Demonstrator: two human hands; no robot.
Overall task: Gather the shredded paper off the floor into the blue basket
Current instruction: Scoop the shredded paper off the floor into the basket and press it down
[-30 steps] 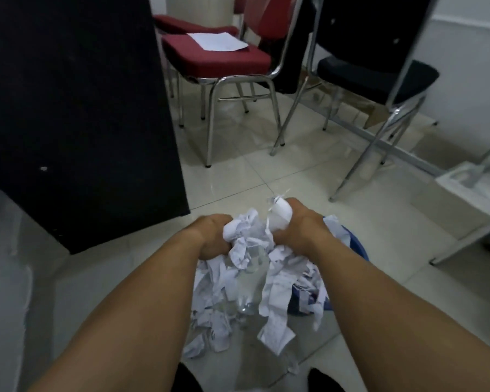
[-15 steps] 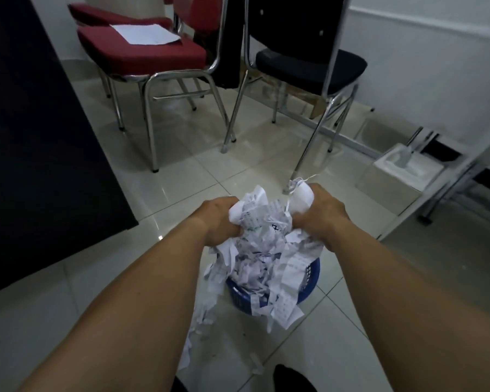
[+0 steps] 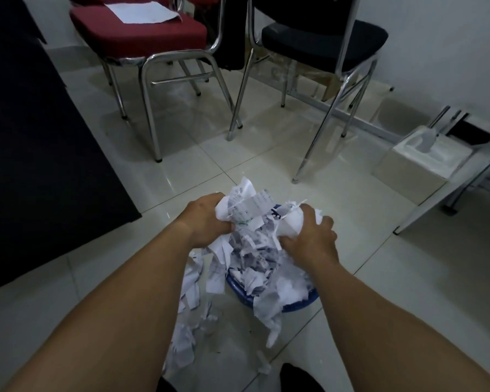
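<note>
**Change from the earlier frame.** The right hand point(image 3: 309, 236) is now lower than half a second ago. The shredded paper point(image 3: 249, 222) now hangs down into the blue basket point(image 3: 294, 306), and more of the rim is covered.

**Hand state.** The wad is gripped from both sides. The left hand point(image 3: 207, 222) is curled round its left edge, and the right hand is clenched on its right edge.

**Location.** The wad is held directly above the basket, which stands on the tiled floor point(image 3: 351, 250). Loose scraps point(image 3: 187, 335) lie on the floor just left of the basket.

**Markings.** Dark print is visible on several strips, but it cannot be read.
</note>
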